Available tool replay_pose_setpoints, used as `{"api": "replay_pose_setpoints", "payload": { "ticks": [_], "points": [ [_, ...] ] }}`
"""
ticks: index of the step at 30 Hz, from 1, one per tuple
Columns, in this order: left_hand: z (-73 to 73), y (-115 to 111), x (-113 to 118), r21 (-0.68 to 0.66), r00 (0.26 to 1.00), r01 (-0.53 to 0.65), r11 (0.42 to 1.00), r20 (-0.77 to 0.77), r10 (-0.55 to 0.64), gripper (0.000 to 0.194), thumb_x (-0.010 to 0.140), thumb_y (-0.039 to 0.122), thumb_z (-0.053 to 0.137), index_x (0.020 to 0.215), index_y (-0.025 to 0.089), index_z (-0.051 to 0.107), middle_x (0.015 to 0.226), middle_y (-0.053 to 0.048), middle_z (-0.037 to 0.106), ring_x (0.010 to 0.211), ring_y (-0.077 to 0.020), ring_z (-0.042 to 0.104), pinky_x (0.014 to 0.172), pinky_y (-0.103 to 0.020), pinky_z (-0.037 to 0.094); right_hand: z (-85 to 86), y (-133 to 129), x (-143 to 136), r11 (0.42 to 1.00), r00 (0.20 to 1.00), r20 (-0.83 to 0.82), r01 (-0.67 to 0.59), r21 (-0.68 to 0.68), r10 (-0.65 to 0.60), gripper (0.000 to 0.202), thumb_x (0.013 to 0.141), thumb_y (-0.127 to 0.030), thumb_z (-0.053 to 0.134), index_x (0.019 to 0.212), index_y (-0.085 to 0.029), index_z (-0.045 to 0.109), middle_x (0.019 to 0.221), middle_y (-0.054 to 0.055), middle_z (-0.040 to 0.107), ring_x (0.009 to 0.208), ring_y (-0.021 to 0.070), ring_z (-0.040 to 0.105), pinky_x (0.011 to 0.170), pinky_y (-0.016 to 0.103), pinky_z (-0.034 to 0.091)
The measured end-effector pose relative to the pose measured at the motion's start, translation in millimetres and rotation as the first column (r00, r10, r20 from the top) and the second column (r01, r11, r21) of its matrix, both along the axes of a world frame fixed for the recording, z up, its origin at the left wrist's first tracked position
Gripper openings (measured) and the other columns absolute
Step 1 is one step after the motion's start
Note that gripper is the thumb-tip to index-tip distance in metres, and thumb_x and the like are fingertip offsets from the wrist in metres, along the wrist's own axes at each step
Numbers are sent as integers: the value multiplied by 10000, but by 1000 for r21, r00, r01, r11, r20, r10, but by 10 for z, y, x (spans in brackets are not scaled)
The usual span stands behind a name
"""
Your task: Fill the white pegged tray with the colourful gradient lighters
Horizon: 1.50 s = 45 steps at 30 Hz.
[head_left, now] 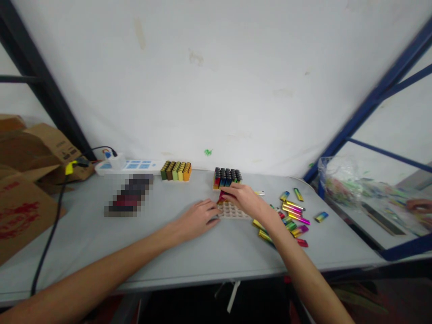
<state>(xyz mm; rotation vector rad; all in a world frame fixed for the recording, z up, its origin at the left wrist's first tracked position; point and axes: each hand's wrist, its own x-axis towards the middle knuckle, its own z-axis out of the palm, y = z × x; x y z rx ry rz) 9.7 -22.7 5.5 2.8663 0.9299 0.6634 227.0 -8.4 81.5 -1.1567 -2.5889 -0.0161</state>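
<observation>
A white tray with rows of round holes (229, 210) lies on the table in front of me. My left hand (201, 216) is at its left edge, with the thumb and bent fingers gripping that side. Over the tray's far left corner, my right hand (245, 198) pinches a red metallic lighter (222, 196), mostly covered by the fingers. Just behind stands a filled tray of black-topped lighters (227, 177), upright in rows. To the right, partly behind my right forearm, loose shiny lighters (295, 211) in gold, pink, green and blue lie scattered.
Another block of lighters (176, 171) in green, yellow and orange stands near the wall, beside a power strip (138, 165). Cardboard boxes (27, 198) and a black cable (54, 229) are at left. Past the blue frame (367, 110), a plastic bag (340, 182) and another person's hand (418, 205) show.
</observation>
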Motion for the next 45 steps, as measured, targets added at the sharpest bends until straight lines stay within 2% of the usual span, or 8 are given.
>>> {"api": "replay_pose_setpoints", "payload": {
  "ticks": [9, 13, 20, 26, 29, 33, 37, 45],
  "points": [
    [-3, 14, 0, 0, 999, -14, 1000, -29, 14, 169, 970, 228, 626, 1115, 188, 703, 1048, -74, 692, 1030, -221, 635, 975, -364, 523, -10, 104, -53, 998, 1000, -17, 2, -57, -3, 451, 971, -232, 652, 1408, -169, 559, 1071, 118, 739, 963, 223, 703, 850, 310, 524],
    [-5, 31, -10, 1, 999, -14, 1000, -35, 14, 164, 975, 233, 622, 1112, 196, 705, 1045, -72, 694, 1017, -220, 633, 964, -361, 520, -52, 92, -47, 990, 989, -116, 81, -115, -94, 615, 909, -255, 739, 1462, -176, 482, 871, 61, 750, 774, 204, 711, 731, 289, 535],
    [-38, 80, -24, -8, 1000, -10, 1000, -8, 10, 187, 992, 252, 612, 1147, 192, 699, 1067, -68, 700, 1045, -218, 633, 976, -358, 518, -12, -49, 698, 954, 872, -391, 247, -170, -296, 331, 990, -445, 576, 1168, -176, 651, 695, 10, 718, 555, 160, 676, 644, 280, 558],
    [-68, 139, -1, 9, 1000, -2, 1000, 10, 1, 197, 1019, 286, 569, 1125, 189, 704, 1062, -74, 702, 1032, -217, 623, 959, -365, 523, -54, -627, 1326, 960, 933, -229, 276, -46, -279, 285, 992, -416, 570, 1160, -218, 685, 1077, 104, 727, 987, 242, 706, 921, 405, 571],
    [-74, 165, 1, -1, 1000, 11, 1000, 18, -11, 205, 1026, 300, 556, 1106, 185, 706, 1084, -83, 699, 1039, -221, 617, 966, -378, 521, -277, -1026, 1421, 955, 944, -157, 296, 21, -289, 453, 957, -468, 620, 1359, -260, 598, 1369, 144, 589, 1305, 301, 555, 1119, 499, 462],
    [-84, 186, -8, -15, 998, 31, 999, 59, -30, 202, 1030, 305, 548, 1084, 197, 710, 1079, -73, 702, 1041, -215, 616, 972, -374, 513, -678, -1291, 1460, 934, 935, -58, 353, 49, -350, 715, 916, -551, 650, 1538, -277, 428, 1581, 167, 381, 1493, 366, 322, 1177, 599, 370],
    [-81, 195, -19, -19, 998, 21, 1000, 65, -20, 196, 1028, 306, 550, 1077, 198, 707, 1079, -69, 697, 1054, -217, 611, 980, -373, 502, -842, -1156, 1478, 932, 934, -49, 356, 72, -353, 670, 945, -528, 622, 1543, -296, 429, 1591, 153, 379, 1500, 358, 308, 1174, 606, 362],
    [-110, 223, -70, -1, 998, -7, 1000, 58, 7, 175, 1019, 306, 558, 1055, 201, 694, 1060, -67, 692, 1032, -218, 616, 962, -368, 512, -766, -715, 1432, 957, 964, -124, 252, 145, -235, 447, 988, -405, 599, 1413, -269, 576, 1433, 148, 527, 1395, 307, 465, 1147, 558, 422]
  ]
}}
